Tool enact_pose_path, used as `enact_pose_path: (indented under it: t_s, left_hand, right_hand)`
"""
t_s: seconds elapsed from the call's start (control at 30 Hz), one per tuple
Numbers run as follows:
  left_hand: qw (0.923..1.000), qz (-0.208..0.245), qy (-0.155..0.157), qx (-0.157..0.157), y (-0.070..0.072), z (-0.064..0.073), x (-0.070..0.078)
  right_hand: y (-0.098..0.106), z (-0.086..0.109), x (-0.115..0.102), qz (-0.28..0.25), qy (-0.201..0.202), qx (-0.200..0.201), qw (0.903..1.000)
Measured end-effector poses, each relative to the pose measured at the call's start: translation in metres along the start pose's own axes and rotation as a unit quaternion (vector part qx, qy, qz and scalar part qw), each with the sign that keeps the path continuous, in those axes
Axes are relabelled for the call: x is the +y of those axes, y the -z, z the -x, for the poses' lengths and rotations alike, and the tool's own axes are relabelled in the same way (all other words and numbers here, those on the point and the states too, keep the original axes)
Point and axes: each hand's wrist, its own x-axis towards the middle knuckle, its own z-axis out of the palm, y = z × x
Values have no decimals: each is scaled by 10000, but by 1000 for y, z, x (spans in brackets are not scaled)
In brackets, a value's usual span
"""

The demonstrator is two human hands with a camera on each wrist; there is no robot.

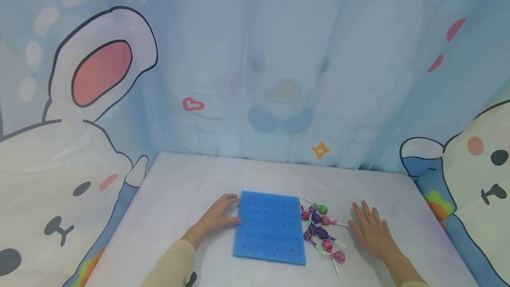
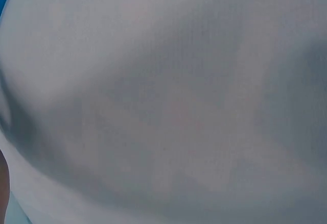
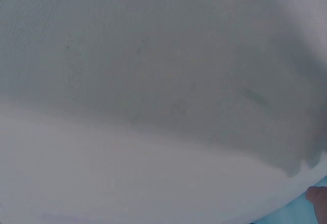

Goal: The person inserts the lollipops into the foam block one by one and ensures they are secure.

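Observation:
A flat blue foam board (image 1: pixel 271 229) with rows of small holes lies on the table. At its left edge is my left hand (image 1: pixel 215 217), thumb and fingertips right at the side of the board, the fingers loosely bent. To the right of the board lies a loose heap of wrapped lollipops (image 1: pixel 315 219), purple, pink, red and green, their sticks pointing various ways. My right hand (image 1: pixel 373 233) rests palm down on the table beyond the heap, fingers straight and slightly spread. Both wrist views show mostly shaded tabletop, with only a bit of each hand at the edge.
A white cloth covers the table (image 1: pixel 179 180). Behind it hangs a light blue curtain (image 1: pixel 223 65) with cartoon animals, which also surrounds the left and right sides. One pink lollipop (image 1: pixel 338 257) lies nearest the front of the heap.

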Motion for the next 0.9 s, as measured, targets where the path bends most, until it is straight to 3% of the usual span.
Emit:
enact_pose_path:
  t_s: [0.3, 0.63, 0.9]
  left_hand:
    - [9999, 123, -59, -45, -9, -1, 1]
    - [9999, 158, -10, -38, -9, 1, 1]
    - [9998, 177, 28, -74, -10, 0, -1]
  right_hand:
    - [1, 2, -1, -113, 6, 21, 9999]
    - [3, -5, -18, -345, 653, 763, 9943]
    - [9, -12, -48, -788, 648, 329, 9942]
